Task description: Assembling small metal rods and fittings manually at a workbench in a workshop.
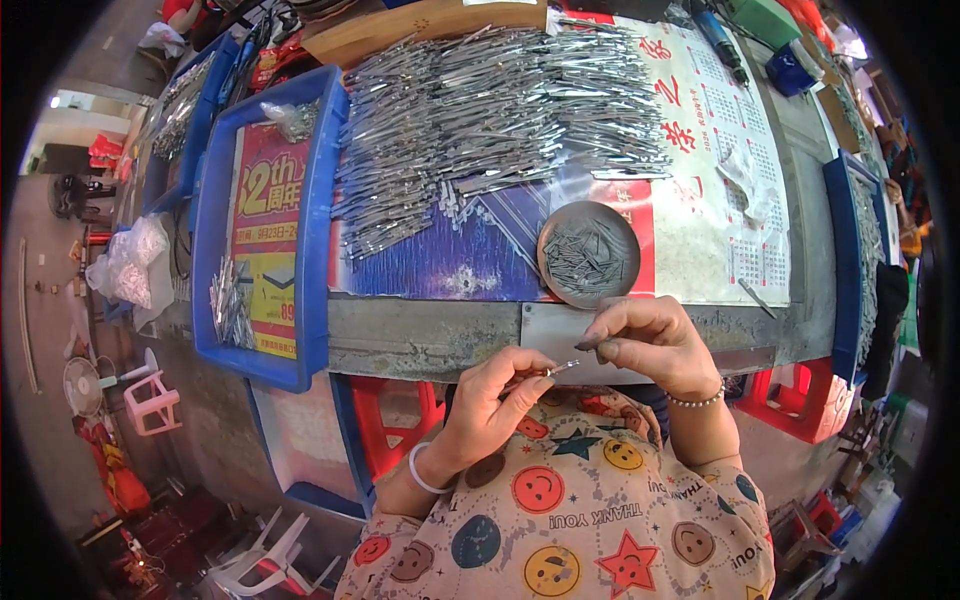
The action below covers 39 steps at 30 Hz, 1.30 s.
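A thin metal piece (556,370) is pinched between thumb and forefinger of the left hand (495,400), held just off the near edge of the workbench (420,335), above the lap. The right hand (645,345) is brought up to its tip with the fingertips (590,343) drawn together; whether something tiny is clamped there can't be told.

Honestly, the piece looks easy to fumble: it's slim and gripped only at one end, so a slip would probably send it down into the lap or the floor clutter. The round dish (589,254) of small pins sits just beyond the hands, so it could be nudged by the right wrist.

Further back, a big heap of metal strips (490,110) is spread over a blue sheet. To the left, a red and yellow printed poster (266,240) is laid inside a blue tray (310,250). On the right, a white wall calendar (730,170) with red characters is lying flat.
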Available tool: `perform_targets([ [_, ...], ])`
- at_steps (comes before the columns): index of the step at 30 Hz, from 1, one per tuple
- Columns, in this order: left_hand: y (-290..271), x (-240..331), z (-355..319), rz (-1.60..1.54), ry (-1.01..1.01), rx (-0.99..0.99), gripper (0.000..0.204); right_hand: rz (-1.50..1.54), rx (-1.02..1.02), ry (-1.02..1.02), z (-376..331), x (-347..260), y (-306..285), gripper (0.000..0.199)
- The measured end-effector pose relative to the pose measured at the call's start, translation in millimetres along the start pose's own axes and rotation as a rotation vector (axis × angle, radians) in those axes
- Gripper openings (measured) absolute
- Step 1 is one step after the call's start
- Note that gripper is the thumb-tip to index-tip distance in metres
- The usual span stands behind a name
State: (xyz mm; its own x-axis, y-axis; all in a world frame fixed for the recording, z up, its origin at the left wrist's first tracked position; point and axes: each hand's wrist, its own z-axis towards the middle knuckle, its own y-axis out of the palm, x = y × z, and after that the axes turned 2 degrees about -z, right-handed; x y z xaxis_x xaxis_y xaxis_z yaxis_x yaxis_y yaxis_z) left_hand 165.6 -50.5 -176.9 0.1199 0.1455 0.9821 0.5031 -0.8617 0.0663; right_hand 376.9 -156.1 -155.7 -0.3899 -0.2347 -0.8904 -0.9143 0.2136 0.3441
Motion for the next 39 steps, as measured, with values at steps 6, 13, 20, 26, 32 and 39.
perform_targets([
  [6,-2.8,-1.4,-1.0,0.035,0.030,0.005,0.014,0.107,-0.023,0.000,0.1,-6.1,12.8,0.014],
  [13,-4.0,-0.2,-1.0,0.073,0.085,-0.011,0.013,0.079,-0.063,0.004,2.2,-2.1,13.6,0.014],
  [20,-6.8,-0.2,3.0,0.205,0.203,0.003,0.011,0.079,-0.049,0.038,4.1,-1.6,11.9,0.016],
  [26,-6.7,-2.3,-0.5,0.487,0.339,0.006,0.013,-0.395,-0.157,0.075,2.3,0.5,14.2,0.013],
  [32,-5.7,-3.3,-3.2,0.399,0.275,0.071,0.021,-0.186,0.003,0.136,-4.8,15.0,20.1,0.012],
  [39,-11.4,-4.3,-7.6,0.533,0.338,0.129,0.021,-0.475,0.101,-0.113,3.9,25.4,31.0,0.015],
])
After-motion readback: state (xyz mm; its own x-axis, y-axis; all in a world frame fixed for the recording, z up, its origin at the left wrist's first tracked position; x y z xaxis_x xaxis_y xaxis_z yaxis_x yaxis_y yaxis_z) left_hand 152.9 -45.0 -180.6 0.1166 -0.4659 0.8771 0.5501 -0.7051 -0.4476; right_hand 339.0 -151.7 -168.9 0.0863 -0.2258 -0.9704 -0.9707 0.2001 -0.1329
